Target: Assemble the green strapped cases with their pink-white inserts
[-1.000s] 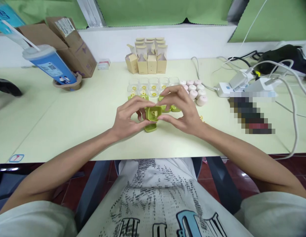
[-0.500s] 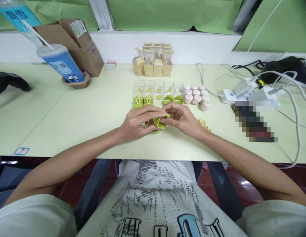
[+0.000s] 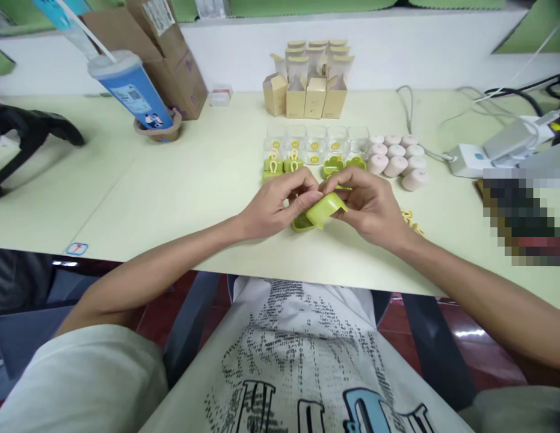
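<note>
Pinched between both hands: a green shell (image 3: 327,208), tilted, lifted a little off the table (image 3: 171,198), near the front edge and in front of the chest. Closed around its right end, the right hand (image 3: 372,204), thumb underneath, fingers over the top. Curled at its other end, the left hand (image 3: 280,204), fingertips pressed onto the edge; grasping there too, by the look of it. Directly below, flat on the table and partly hidden by the left fingers, a second green piece (image 3: 301,224).

Seems to be a fitting or checking step: shell held at an angle in the fingertips, not yet set onto the piece below. Needs, for any next move, a steady two-sided pinch, the shell squared up with its mate, and little force, being small light plastic by the look of it.

Just behind the hands, two looped pieces (image 3: 282,165) on the left and two plain pieces (image 3: 339,165) on the right, all green. Behind those, a row of clear boxes (image 3: 316,139) with yellow parts inside. To the right, a cluster of pink caps (image 3: 397,161). Further back, small tan cartons (image 3: 307,90), tops open. Beside the right wrist, loose yellow loops (image 3: 411,220). Far left, a blue cup (image 3: 130,90) with a straw, next to a cardboard box (image 3: 171,54). Far right, a white power strip (image 3: 471,161) among cables.
</note>
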{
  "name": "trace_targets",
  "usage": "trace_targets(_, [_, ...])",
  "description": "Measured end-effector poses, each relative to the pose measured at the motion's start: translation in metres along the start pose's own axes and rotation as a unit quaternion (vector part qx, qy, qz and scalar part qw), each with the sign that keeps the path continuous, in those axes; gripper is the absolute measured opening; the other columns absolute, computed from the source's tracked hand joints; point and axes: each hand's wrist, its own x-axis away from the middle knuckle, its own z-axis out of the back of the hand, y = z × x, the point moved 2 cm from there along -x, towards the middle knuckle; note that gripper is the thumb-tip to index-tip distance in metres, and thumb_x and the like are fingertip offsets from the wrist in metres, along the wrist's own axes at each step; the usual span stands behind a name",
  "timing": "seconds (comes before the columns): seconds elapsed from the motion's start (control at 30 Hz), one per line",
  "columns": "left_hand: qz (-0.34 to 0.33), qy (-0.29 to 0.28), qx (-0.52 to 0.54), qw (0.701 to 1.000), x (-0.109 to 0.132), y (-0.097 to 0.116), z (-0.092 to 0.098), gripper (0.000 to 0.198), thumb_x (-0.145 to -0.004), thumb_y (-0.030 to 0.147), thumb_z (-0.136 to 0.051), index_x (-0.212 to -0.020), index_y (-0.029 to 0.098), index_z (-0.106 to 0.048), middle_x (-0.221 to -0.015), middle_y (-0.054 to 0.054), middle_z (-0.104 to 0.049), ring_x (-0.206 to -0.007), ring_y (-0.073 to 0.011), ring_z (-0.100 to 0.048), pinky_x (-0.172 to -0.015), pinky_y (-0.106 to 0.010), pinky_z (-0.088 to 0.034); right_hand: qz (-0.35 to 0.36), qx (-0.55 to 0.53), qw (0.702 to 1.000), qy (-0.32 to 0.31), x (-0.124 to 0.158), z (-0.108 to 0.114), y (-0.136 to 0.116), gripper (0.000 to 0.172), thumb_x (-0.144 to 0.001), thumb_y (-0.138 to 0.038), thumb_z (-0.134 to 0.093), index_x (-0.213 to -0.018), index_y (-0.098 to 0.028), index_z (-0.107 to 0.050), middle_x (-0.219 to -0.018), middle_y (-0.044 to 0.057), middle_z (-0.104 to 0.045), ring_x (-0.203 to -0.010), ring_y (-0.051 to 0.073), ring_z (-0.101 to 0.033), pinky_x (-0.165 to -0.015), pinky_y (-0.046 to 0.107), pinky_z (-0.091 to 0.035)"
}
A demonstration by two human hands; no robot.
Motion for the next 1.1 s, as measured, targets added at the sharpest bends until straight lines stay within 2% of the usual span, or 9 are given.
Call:
trace_targets(0.2, [0.007,0.022,-0.01,1.0,-0.003,0.0,0.006,0.045,-0.112,0.06,-0.056,-0.087,0.023,-0.06,-0.077,-0.001,-0.065,-0.065,-0.0141,-0.059,-0.059,-0.031,-0.048,-0.023,-0.027,0.999,-0.018,0.0,-0.006,-0.006,0.045,-0.081,-0.052,-0.1,-0.097,-0.024,-0.068,-0.092,0.0,-0.07,-0.08,0.015,-0.07,-0.079,0.031,-0.066])
trace_targets(0.4, [-0.013,0.038,-0.004,0.999,-0.004,-0.002,0.007,0.04,-0.112,0.053,-0.059,-0.087,0.022,-0.061,-0.075,0.0,-0.064,-0.062,-0.0119,-0.056,-0.058,-0.029,-0.046,-0.023,-0.067,0.997,-0.025,-0.001,-0.007,-0.008,0.044,-0.08,-0.046,-0.102,-0.097,-0.022,-0.068,-0.09,0.0,-0.072,-0.079,0.014,-0.073,-0.072,0.026,-0.067])
trace_targets(0.5, [-0.005,0.061,-0.021,0.998,-0.004,-0.007,0.007,0.045,-0.112,0.059,-0.057,-0.086,0.022,-0.06,-0.075,-0.001,-0.063,-0.064,-0.0132,-0.056,-0.057,-0.029,-0.045,-0.028,-0.087,0.996,-0.019,0.0,-0.007,-0.005,0.039,-0.084,-0.043,-0.099,-0.103,-0.022,-0.071,-0.093,0.001,-0.074,-0.08,0.014,-0.075,-0.068,0.024,-0.067])
trace_targets(0.6, [-0.006,0.094,-0.029,0.995,-0.004,-0.012,0.007,0.047,-0.112,0.062,-0.054,-0.086,0.023,-0.058,-0.074,-0.001,-0.062,-0.064,-0.0136,-0.055,-0.057,-0.03,-0.044,-0.029,-0.112,0.993,-0.013,0.002,-0.007,-0.002,0.038,-0.086,-0.036,-0.098,-0.112,-0.022,-0.074,-0.102,0.001,-0.076,-0.084,0.013,-0.078,-0.074,0.025,-0.07])
trace_targets(0.73, [-0.02,0.106,-0.022,0.994,-0.003,-0.015,0.007,0.041,-0.113,0.056,-0.055,-0.089,0.023,-0.058,-0.076,0.0,-0.062,-0.064,-0.0122,-0.056,-0.057,-0.028,-0.045,-0.043,-0.134,0.99,0.0,0.002,-0.006,0.002,0.04,-0.084,-0.034,-0.099,-0.116,-0.023,-0.077,-0.112,0.001,-0.078,-0.083,0.014,-0.079,-0.081,0.033,-0.074])
trace_targets(0.87, [-0.024,0.105,-0.041,0.993,-0.002,-0.014,0.006,0.041,-0.114,0.055,-0.054,-0.09,0.023,-0.06,-0.075,0.0,-0.064,-0.063,-0.012,-0.057,-0.057,-0.027,-0.046,-0.048,-0.149,0.988,0.009,0.002,-0.008,0.008,0.045,-0.08,-0.037,-0.102,-0.116,-0.025,-0.079,-0.112,0.002,-0.08,-0.08,0.014,-0.077,-0.076,0.034,-0.074])
trace_targets(0.97, [-0.013,0.103,-0.04,0.994,-0.001,-0.014,0.008,0.038,-0.113,0.058,-0.056,-0.101,0.023,-0.065,-0.081,-0.001,-0.068,-0.067,-0.0126,-0.062,-0.059,-0.027,-0.049,-0.057,-0.138,0.989,0.007,0.001,-0.005,0.008,0.045,-0.077,-0.04,-0.103,-0.113,-0.024,-0.081,-0.106,0.002,-0.082,-0.081,0.015,-0.078,-0.072,0.033,-0.074])
trace_targets(1.1, [0.011,0.174,-0.052,0.983,-0.001,-0.028,0.029,0.037,-0.109,0.062,-0.062,-0.125,0.029,-0.062,-0.096,-0.003,-0.069,-0.08,-0.016,-0.068,-0.066,-0.03,-0.055,-0.027,-0.015,0.997,0.065,-0.016,0.027,-0.01,0.041,-0.077,-0.043,-0.103,-0.109,-0.024,-0.085,-0.1,0.003,-0.083,-0.084,0.021,-0.081,-0.076,0.04,-0.074])
